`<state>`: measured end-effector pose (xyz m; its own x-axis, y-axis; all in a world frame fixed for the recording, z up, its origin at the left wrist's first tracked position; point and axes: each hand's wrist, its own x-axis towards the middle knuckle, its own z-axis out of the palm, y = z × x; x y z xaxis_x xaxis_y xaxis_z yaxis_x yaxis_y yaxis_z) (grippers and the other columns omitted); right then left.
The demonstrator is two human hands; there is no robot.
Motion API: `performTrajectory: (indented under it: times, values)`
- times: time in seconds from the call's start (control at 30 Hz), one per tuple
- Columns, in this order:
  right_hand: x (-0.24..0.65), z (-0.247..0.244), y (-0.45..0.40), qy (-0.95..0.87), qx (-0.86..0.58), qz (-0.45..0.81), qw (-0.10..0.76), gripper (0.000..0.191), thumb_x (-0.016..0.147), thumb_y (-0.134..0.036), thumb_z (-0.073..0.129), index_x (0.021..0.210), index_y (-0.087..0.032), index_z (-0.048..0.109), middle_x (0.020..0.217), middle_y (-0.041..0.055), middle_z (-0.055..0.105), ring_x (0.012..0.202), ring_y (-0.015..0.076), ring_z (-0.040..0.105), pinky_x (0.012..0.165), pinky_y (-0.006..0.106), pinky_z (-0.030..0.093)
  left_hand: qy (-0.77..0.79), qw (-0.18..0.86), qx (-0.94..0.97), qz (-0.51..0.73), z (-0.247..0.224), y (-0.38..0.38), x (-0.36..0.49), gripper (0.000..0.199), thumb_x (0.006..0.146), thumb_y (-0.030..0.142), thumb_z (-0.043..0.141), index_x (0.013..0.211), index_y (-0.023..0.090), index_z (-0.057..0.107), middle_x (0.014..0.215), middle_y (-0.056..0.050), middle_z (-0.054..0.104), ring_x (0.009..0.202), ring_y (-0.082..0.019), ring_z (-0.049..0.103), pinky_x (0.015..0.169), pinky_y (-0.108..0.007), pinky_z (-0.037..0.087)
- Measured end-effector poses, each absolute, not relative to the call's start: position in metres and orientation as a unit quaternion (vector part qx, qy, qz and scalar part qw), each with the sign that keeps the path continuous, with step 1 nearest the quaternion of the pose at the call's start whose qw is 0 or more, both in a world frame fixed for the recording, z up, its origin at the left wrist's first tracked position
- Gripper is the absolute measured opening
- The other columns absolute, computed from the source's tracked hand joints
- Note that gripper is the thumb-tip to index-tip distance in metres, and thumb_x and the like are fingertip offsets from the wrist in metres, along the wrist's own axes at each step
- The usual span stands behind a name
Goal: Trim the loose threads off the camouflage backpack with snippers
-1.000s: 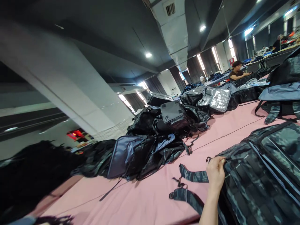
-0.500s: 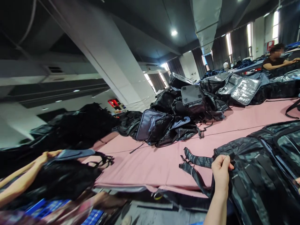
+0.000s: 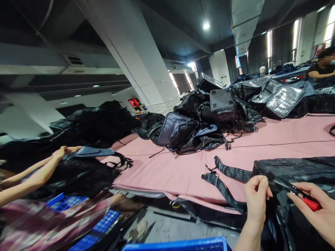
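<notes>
A dark camouflage backpack (image 3: 295, 164) lies on the pink-covered table at the right, its two shoulder straps (image 3: 222, 184) stretched out to the left. At its near left corner my left hand (image 3: 258, 198) is closed in a pinch. What lies between those fingertips is too small to make out. My right hand (image 3: 314, 205) grips a pair of snips (image 3: 310, 202) with a red and black handle. The blades point left, toward my left fingertips, over the backpack.
Piled backpacks (image 3: 196, 125) cover the middle of the pink table (image 3: 162, 167). At the left, a co-worker's hands (image 3: 61, 153) hold another dark bag (image 3: 86, 170). A blue crate (image 3: 178, 244) stands below the table's near edge. Another person (image 3: 323, 66) is at the far right.
My right hand has come in from the right edge with the snips. The backpack's near side has shifted and turned under my left hand, which still pinches. The view has swung left and down.
</notes>
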<state>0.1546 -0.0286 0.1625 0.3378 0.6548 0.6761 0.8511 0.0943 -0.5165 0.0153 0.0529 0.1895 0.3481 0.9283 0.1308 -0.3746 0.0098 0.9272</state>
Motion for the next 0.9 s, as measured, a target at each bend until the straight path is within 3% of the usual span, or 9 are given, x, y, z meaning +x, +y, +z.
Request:
performTrajectory:
  times: [0.23,0.37,0.63,0.73,0.8,0.9]
  values:
    - [0.145,0.176,-0.02,-0.595,-0.637,-0.165,0.462,0.029,0.085,-0.045,0.055,0.102,-0.021,0.054,0.086,-0.0031,0.062,0.063,0.0063,0.059,0.061,0.012,0.047,0.251,0.654,0.516,0.493,0.185,0.047,0.015,0.039,0.085,0.043,0.056,0.07,0.008,0.05,0.05,0.0,0.041,0.047,-0.006,0.033,0.049,-0.019,0.026]
    - [0.149,0.169,-0.022,-0.598,-0.633,-0.16,0.464,0.023,0.087,-0.038,0.055,0.103,-0.022,0.055,0.092,-0.0032,0.062,0.072,0.0084,0.061,0.068,0.014,0.048,0.254,0.651,0.521,0.49,0.184,0.047,0.014,0.04,0.084,0.045,0.056,0.072,0.008,0.051,0.049,0.0,0.041,0.047,-0.006,0.033,0.049,-0.019,0.026]
    - [0.149,0.18,-0.03,-0.596,-0.642,-0.146,0.459,0.025,0.086,-0.043,0.055,0.097,-0.021,0.054,0.084,-0.0043,0.061,0.062,0.0055,0.059,0.059,0.011,0.046,0.245,0.648,0.532,0.487,0.184,0.046,0.014,0.038,0.085,0.045,0.056,0.074,0.008,0.052,0.05,0.0,0.041,0.048,-0.007,0.034,0.05,-0.019,0.027]
    - [0.151,0.177,-0.035,-0.602,-0.639,-0.144,0.457,0.02,0.086,-0.038,0.056,0.098,-0.023,0.055,0.086,-0.004,0.061,0.067,0.0064,0.06,0.066,0.012,0.046,0.244,0.636,0.548,0.485,0.182,0.045,0.015,0.036,0.086,0.043,0.055,0.073,0.009,0.053,0.05,0.001,0.041,0.048,-0.007,0.035,0.051,-0.019,0.028]
    - [0.155,0.169,-0.041,-0.563,-0.654,-0.083,0.498,0.021,0.083,-0.038,0.06,0.097,-0.023,0.056,0.085,-0.002,0.061,0.067,0.008,0.059,0.063,0.013,0.046,0.252,0.601,0.58,0.489,0.181,0.044,0.015,0.034,0.088,0.04,0.052,0.075,0.01,0.056,0.051,0.0,0.044,0.049,-0.008,0.038,0.054,-0.021,0.032]
    - [0.163,0.154,-0.05,-0.453,-0.639,0.157,0.602,0.031,0.081,-0.044,0.058,0.099,-0.019,0.054,0.065,0.0007,0.051,0.051,0.0091,0.048,0.045,0.017,0.04,0.241,0.496,0.668,0.499,0.18,0.042,0.015,0.025,0.09,0.03,0.05,0.079,0.013,0.063,0.057,-0.002,0.054,0.06,-0.012,0.049,0.064,-0.023,0.038]
